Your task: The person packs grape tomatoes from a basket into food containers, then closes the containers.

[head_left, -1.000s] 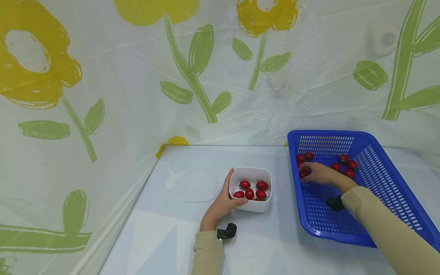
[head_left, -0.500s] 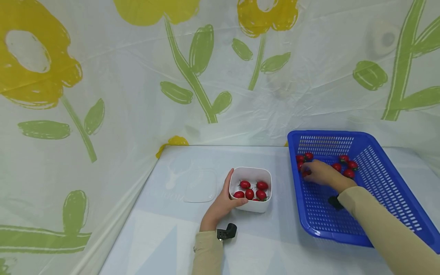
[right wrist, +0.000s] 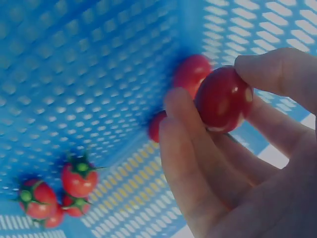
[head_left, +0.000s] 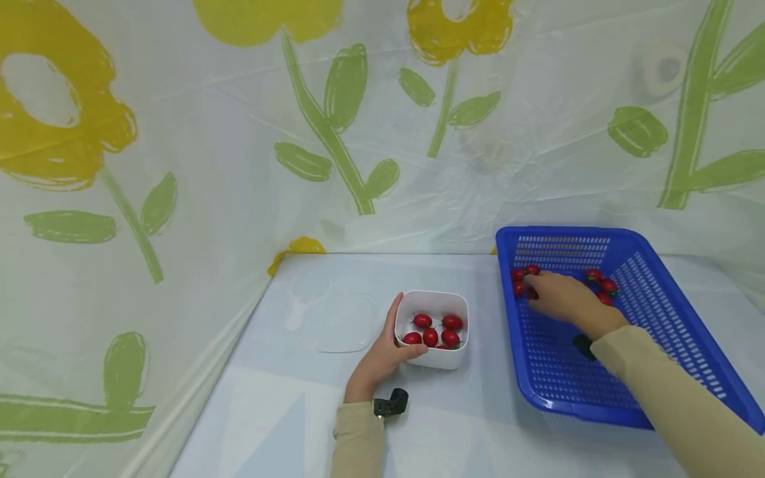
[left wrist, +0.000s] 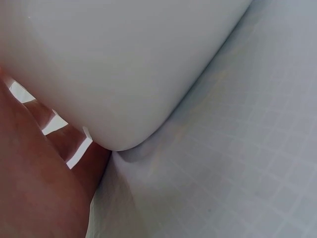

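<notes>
My left hand grips the left side of a square white container, its thumb over the near rim. Several red cherry tomatoes lie inside. In the left wrist view the container's smooth wall fills the top, with fingers beside it. My right hand is down in a blue plastic basket, near its left wall. In the right wrist view it pinches one cherry tomato between thumb and fingers. Other tomatoes lie behind it, partly hidden by the fingers.
More cherry tomatoes lie at the basket's far right, partly behind the right hand. A clear flat lid lies on the pale tablecloth left of the container. A flower-printed curtain hangs behind and to the left.
In the basket my right hand has shifted slightly, its knuckles now higher. The left hand keeps its grip on the container. The whole head view has moved a little.
</notes>
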Demonstrator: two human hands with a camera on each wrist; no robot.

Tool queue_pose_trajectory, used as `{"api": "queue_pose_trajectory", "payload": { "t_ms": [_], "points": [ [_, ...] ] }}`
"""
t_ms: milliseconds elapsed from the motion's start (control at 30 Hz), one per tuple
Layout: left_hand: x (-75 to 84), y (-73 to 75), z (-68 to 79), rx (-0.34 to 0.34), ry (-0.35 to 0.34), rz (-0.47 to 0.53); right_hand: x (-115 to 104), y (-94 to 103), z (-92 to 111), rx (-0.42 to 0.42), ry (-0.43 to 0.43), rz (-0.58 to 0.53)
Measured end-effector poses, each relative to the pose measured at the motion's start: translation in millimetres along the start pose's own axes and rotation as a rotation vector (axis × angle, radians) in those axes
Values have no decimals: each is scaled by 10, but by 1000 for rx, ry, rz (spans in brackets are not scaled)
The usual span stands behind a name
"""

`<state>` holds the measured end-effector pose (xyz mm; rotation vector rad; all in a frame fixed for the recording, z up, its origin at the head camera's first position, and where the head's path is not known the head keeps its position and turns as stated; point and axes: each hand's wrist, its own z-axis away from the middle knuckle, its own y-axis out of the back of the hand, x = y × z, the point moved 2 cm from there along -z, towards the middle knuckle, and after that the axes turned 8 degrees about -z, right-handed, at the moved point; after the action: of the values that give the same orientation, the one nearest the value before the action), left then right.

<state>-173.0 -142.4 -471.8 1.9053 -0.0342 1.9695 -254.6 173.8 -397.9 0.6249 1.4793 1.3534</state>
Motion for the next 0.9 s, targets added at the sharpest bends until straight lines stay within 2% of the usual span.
{"api": "queue_pose_trajectory", "payload": {
  "t_ms": [33,233,300,467,600,900],
  "points": [
    [-6,6,-2,0,-5,7,-45,18,14,6,3,6],
    [199,32,73,-37,-34,35,-170,92,95,30,12,8],
    [206,27,73,-43,-38,26,-195,117,136,48,21,-5],
    [104,17,28,-35,-19,28,-288,204,235,98,49,-109],
    [-26,13,-27,-6,-2,6,-380,257,282,127,70,-128],
    [-64,1,-34,10,-7,-11,-480,268,347,149,25,-211]
  ]
}}
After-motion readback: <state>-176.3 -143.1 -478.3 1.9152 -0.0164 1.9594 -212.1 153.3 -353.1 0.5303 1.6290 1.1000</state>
